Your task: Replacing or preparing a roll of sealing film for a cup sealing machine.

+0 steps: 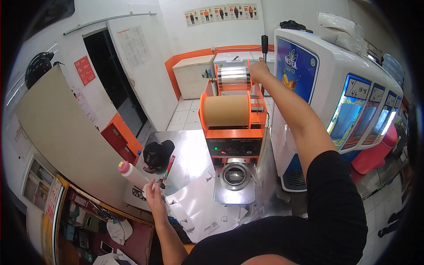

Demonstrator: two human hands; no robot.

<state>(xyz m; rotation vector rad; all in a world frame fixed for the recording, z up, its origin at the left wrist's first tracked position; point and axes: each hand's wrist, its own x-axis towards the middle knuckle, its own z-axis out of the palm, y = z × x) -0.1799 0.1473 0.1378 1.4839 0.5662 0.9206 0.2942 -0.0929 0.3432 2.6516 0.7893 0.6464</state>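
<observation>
An orange Getra cup sealing machine (233,139) stands on a steel table, with a wide roll of film (226,111) in front and a shiny, narrower roll (233,77) above and behind it. Its round metal cup ring (235,176) sits at the front, and its lit panel shows a green and a red light. My right hand (259,71) is at the right side of the upper roll, close to the black-handled lever (264,44); its grip is partly hidden. My left hand (155,197) is raised at the left, beside a white bottle with a pink cap (133,174), fingers extended.
A drink dispenser (298,66) rises close at the right. A black cap (158,155), glasses (139,193) and flattened white cartons (202,212) lie left of the machine. Lower left is a shelf (140,241) holding a white cap and a phone. Chest freezers (193,78) stand behind.
</observation>
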